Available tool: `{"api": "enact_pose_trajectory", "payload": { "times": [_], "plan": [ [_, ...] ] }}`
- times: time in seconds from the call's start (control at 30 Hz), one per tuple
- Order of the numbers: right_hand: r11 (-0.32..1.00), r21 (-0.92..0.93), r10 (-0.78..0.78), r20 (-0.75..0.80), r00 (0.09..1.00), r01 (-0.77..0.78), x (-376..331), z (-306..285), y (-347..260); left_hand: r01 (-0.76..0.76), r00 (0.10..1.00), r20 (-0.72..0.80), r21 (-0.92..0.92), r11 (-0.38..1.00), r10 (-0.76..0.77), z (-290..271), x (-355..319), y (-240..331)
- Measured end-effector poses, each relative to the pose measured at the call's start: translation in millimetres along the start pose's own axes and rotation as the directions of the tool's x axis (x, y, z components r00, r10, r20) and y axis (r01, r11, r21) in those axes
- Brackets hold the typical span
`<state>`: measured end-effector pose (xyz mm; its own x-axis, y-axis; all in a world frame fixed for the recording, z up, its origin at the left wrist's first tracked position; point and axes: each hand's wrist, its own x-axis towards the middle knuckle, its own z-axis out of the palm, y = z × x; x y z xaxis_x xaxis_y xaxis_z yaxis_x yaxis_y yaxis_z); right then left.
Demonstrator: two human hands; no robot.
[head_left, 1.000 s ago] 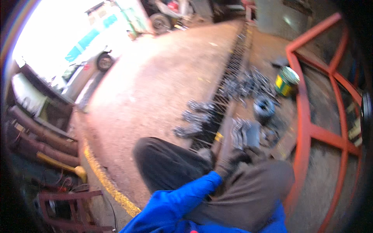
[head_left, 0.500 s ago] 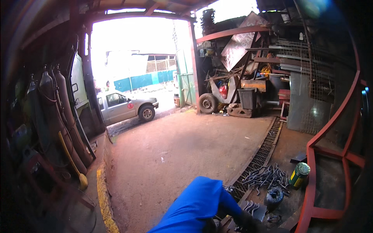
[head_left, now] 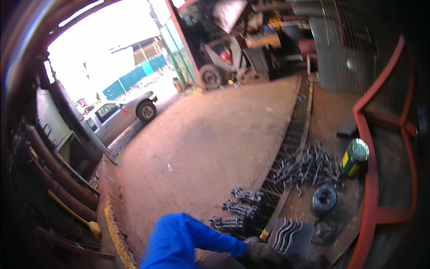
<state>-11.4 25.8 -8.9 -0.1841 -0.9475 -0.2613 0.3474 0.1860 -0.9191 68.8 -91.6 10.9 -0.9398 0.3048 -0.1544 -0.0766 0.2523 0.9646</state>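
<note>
My left arm in a blue sleeve bends in from the lower edge. Its dark-gloved left hand [head_left: 262, 252] is low in the picture, at the near side of a flat metal plate [head_left: 305, 234]. Several wavy bent metal rods [head_left: 286, 235] lie side by side on that plate. The glove's fingers are too dark and blurred to make out. A small yellow-ended object [head_left: 264, 234] shows just beyond the glove. My right hand cannot be made out in the dark lower edge. Left of the hand, three groups of bent rods [head_left: 239, 209] lie by the drain grate.
A heap of bent rods [head_left: 309, 166] lies beside the drain grate [head_left: 291, 134]. Near it are a dark wire coil [head_left: 324, 200] and a green tin [head_left: 354, 158]. A red metal frame [head_left: 371, 179] stands right. A pickup [head_left: 118, 114] is outside the gateway.
The view has tilted down and turned, bringing the groups of rods and more of the plate into sight. My left arm appears lower and further left.
</note>
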Motion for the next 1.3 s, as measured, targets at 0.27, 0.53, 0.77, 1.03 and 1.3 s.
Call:
{"api": "enact_pose_trajectory", "payload": {
  "times": [0.27,0.53,0.77,1.03,1.3],
  "plan": [
    [0.98,0.097,0.153,0.207,0.966,-0.176,-77.1,-42.6,13.9,0.173,0.985,0.05,-0.292,0.941,-0.166,15.8,-59.0,-1.6],
    [0.992,-0.1,-0.051,0.279,0.959,0.082,-97.3,-41.1,4.4,-0.22,0.975,-0.024,-0.002,0.975,0.22,32.8,-66.9,-16.0],
    [0.992,-0.06,-0.094,0.286,0.954,0.115,-87.5,-35.8,0.9,-0.033,0.998,0.039,-0.269,0.963,0.045,6.3,-58.6,2.3],
    [0.98,-0.101,-0.114,0.41,0.905,0.169,-83.3,-46.4,3.1,0.052,0.992,0.124,-0.204,0.978,-0.027,2.7,-56.3,11.4],
    [1.0,0.015,-0.029,0.432,0.902,0.025,-91.0,-50.2,24.8,0.05,0.988,0.15,-0.159,0.986,-0.026,-1.7,-50.7,18.3]
  ]
}}
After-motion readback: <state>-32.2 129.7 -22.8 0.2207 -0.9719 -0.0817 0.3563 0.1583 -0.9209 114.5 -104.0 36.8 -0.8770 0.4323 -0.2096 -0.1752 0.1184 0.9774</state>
